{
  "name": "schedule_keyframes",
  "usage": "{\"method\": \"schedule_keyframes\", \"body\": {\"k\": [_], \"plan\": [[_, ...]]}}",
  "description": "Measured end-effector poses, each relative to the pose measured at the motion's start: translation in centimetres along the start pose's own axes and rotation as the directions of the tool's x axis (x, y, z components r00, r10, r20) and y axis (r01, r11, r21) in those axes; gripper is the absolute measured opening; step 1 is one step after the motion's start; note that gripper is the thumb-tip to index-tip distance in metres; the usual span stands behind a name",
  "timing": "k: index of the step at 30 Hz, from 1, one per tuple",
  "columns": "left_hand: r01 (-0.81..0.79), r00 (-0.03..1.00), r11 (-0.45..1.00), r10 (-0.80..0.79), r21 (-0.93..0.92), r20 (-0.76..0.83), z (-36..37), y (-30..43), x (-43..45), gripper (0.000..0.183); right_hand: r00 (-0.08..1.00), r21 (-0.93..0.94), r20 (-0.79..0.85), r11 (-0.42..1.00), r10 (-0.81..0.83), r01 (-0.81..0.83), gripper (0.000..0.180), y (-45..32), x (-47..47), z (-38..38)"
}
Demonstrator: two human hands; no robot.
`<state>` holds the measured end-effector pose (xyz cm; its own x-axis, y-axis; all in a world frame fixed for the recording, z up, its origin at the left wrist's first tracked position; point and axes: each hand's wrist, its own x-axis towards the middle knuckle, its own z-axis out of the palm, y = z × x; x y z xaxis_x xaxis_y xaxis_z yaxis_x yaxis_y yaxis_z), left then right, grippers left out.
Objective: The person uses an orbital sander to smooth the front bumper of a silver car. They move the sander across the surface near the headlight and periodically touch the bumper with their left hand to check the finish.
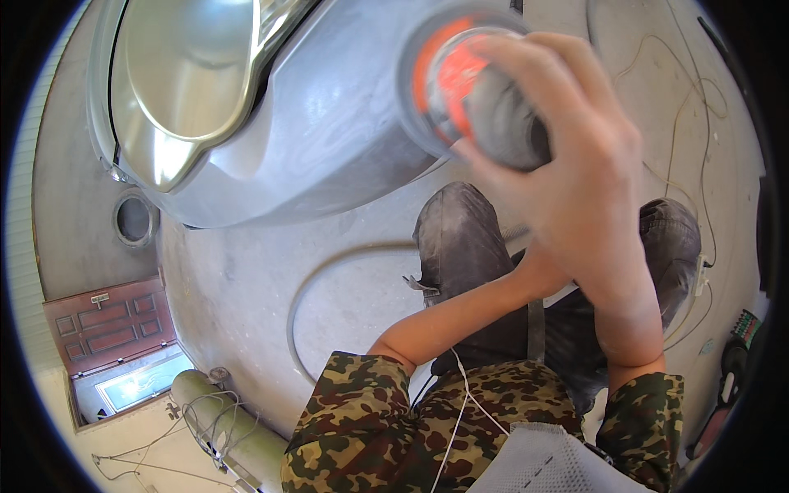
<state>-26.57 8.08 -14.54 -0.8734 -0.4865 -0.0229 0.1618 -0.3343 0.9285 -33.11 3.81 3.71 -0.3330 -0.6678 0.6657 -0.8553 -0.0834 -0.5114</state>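
My right hand [573,135] grips a round power sander [505,117] with an orange and grey body, fingers over its top and thumb at its near side. Hand and tool are both blurred. The sander's disc lies against the right end of a silver-grey car bumper [320,117], whose surface has dull, cloudy patches. A headlight [191,68] sits in the car's front at upper left. My left forearm [468,320] crosses in front of me and passes behind my right wrist, which hides the left hand.
A grey hose [302,296] curves over the concrete floor between my knees and the bumper. Thin cables [703,123] and a power strip [700,274] lie on the right. A green cylinder [234,419] wrapped in cable stands lower left, near a red-brown door [114,323].
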Motion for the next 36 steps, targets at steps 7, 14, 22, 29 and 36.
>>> {"method": "schedule_keyframes", "body": {"k": [7,14,22,29,36], "plan": [[0.061,0.998,0.998,-0.061,0.018,0.008,-1.0,2.5,-0.5,0.073,0.999,0.023,0.028,1.000,-0.019,0.018,0.061,-0.6,0.4,0.8],[-0.077,0.997,0.956,0.071,-0.284,-0.031,1.1,3.1,0.8,0.055,0.997,-0.015,0.020,0.998,-0.068,0.068,0.062,0.4,0.8,-0.1],[-0.102,0.995,0.993,0.100,0.058,0.030,-0.9,1.9,-0.3,0.047,0.999,-0.024,0.034,0.999,0.037,-0.036,0.064,-0.5,1.3,0.5],[0.030,0.999,0.999,-0.030,-0.031,-0.020,0.3,1.8,0.4,0.047,0.987,0.005,0.142,0.998,-0.069,0.069,0.064,-0.7,1.2,-0.1],[0.019,0.997,0.999,-0.016,0.033,-0.070,-0.9,4.5,0.5,0.052,0.998,0.057,0.050,0.998,0.037,-0.040,0.063,-0.2,1.8,0.5]]}}
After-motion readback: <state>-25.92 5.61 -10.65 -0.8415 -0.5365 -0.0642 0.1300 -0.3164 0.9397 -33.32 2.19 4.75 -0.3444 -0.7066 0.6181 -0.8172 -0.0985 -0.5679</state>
